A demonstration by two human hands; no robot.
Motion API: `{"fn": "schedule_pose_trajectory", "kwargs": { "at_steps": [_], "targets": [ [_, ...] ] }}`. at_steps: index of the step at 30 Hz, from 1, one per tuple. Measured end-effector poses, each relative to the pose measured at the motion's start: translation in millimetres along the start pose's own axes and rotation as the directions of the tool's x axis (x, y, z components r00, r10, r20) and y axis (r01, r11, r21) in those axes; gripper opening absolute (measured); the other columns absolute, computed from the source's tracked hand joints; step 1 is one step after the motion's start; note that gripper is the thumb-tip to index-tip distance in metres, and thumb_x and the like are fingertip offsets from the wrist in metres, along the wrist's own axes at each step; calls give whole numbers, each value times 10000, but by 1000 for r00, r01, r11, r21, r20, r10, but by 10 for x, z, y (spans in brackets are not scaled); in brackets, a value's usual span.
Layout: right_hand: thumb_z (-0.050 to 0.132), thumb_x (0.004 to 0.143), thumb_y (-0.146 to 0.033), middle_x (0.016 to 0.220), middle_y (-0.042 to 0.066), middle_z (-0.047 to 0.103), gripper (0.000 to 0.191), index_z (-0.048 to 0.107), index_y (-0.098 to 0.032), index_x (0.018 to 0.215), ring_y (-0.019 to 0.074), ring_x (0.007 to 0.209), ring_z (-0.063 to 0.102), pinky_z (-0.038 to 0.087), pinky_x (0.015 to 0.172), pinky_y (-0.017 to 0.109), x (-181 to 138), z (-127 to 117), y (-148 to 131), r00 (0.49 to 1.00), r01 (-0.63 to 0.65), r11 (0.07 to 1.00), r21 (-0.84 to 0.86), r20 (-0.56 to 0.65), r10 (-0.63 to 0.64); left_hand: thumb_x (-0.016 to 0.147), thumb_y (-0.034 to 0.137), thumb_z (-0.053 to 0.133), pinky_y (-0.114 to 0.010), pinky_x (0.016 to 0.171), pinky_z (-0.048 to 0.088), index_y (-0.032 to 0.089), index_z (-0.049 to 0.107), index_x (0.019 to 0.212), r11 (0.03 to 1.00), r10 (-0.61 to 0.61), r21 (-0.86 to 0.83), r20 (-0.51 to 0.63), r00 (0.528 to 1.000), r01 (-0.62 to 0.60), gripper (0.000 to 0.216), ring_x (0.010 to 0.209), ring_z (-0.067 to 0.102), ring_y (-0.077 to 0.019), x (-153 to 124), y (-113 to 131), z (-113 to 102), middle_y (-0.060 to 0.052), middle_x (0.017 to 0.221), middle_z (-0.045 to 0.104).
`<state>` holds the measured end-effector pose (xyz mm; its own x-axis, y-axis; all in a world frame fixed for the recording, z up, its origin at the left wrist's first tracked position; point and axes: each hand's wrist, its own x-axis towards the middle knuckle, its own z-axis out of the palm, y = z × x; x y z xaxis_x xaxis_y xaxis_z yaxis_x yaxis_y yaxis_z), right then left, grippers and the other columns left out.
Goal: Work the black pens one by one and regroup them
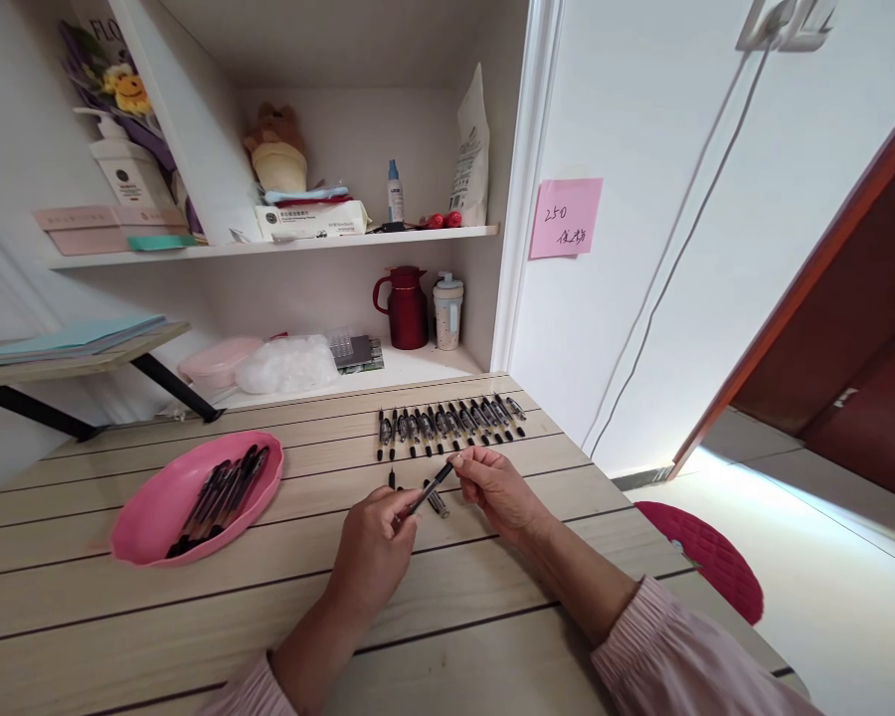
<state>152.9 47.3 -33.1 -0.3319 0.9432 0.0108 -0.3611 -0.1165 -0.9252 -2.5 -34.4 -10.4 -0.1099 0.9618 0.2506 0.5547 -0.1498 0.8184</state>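
A slim dark pen [430, 491] is held slantwise above the table between my hands. My left hand [377, 542] is closed around its lower end. At the upper end, the fingertips of my right hand [496, 487] pinch the pen's black tip. Beneath the held pen lie a loose pen cap with a clip [438, 503] and a black pen piece [392, 479], partly hidden by my left hand. Beyond my hands, several pens and clipped caps [453, 426] are lined up in a row. More pens [220, 497] rest in a pink scalloped tray [143, 497] on the left.
The slatted wooden table [268, 617] meets a white shelf unit with a red jug [407, 310], a speckled cup [447, 313] and a cotton-like bag [289, 365]. A small raised stand [82, 353] stands at the left. A red stool [705, 557] is beside the right edge.
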Motion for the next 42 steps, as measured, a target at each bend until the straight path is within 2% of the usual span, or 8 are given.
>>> {"fn": "schedule_pose_trajectory", "kwargs": {
  "at_steps": [7, 12, 27, 29, 32, 36, 39, 42],
  "targets": [
    [689, 607, -383, 415, -73, 416, 262, 532, -173, 618, 49, 384, 294, 174, 401, 207, -19, 29, -2, 999, 3, 1000, -15, 32, -2, 694, 290, 543, -181, 366, 320, 137, 608, 1012, 913, -244, -289, 180, 953, 288, 359, 377, 415, -50, 8, 64, 15, 9, 647, 573],
    [665, 637, -421, 596, -26, 534, 272, 603, -162, 693, 39, 412, 329, 188, 406, 210, -49, 56, -26, 997, -9, 999, 35, 72, 7, 740, 383, 497, -158, 351, 214, 119, 597, 993, 860, -251, -369, 298, 921, 354, 380, 361, 338, -22, 20, 33, -15, 35, 593, 502],
    [599, 676, -473, 612, -17, 537, 312, 593, -178, 777, 64, 423, 377, 259, 421, 219, -5, 52, 69, 997, 68, 978, -198, 53, -58, 694, 362, 524, -174, 349, 223, 121, 625, 934, 884, -293, -331, 155, 943, 330, 355, 337, 315, -35, 60, 26, -32, 47, 536, 504],
    [580, 691, -463, 651, -1, 563, 310, 587, -192, 842, 91, 477, 431, 303, 466, 232, -7, 63, 102, 992, 123, 883, -454, 39, -118, 680, 375, 536, -169, 349, 225, 125, 612, 941, 865, -322, -381, 77, 944, 326, 369, 333, 324, -32, 78, 16, -56, 50, 548, 510],
    [654, 626, -378, 700, 24, 600, 332, 592, -203, 902, 146, 614, 505, 335, 564, 256, -25, 104, 146, 976, 180, 537, -824, 83, -200, 649, 392, 565, -165, 340, 215, 120, 611, 915, 841, -350, -437, 12, 937, 320, 383, 330, 334, -32, 92, 17, -77, 48, 549, 516],
    [603, 634, -212, 787, 60, 630, 331, 586, -182, 963, 174, 710, 539, 331, 618, 261, -41, 131, 173, 978, 146, 251, -957, 101, -184, 645, 381, 568, -164, 330, 206, 113, 611, 914, 850, -322, -431, 29, 946, 302, 382, 327, 337, -34, 86, -7, -63, 45, 539, 520],
    [575, 621, -167, 684, 37, 622, 196, 626, -188, 809, 156, 627, 520, 312, 569, 258, -2, 50, 160, 984, 101, 323, -941, 46, -172, 667, 369, 550, -165, 335, 231, 111, 609, 944, 880, -279, -385, 54, 959, 278, 383, 333, 342, -37, 74, -47, -39, 42, 539, 521],
    [598, 622, -222, 551, -8, 561, 30, 608, -193, 624, 121, 514, 461, 287, 512, 253, 76, -83, 109, 987, 77, 609, -789, -27, -160, 687, 369, 525, -172, 342, 254, 116, 616, 956, 905, -269, -321, 74, 960, 279, 381, 340, 352, -46, 56, -66, -19, 39, 537, 520]
  ]
}}
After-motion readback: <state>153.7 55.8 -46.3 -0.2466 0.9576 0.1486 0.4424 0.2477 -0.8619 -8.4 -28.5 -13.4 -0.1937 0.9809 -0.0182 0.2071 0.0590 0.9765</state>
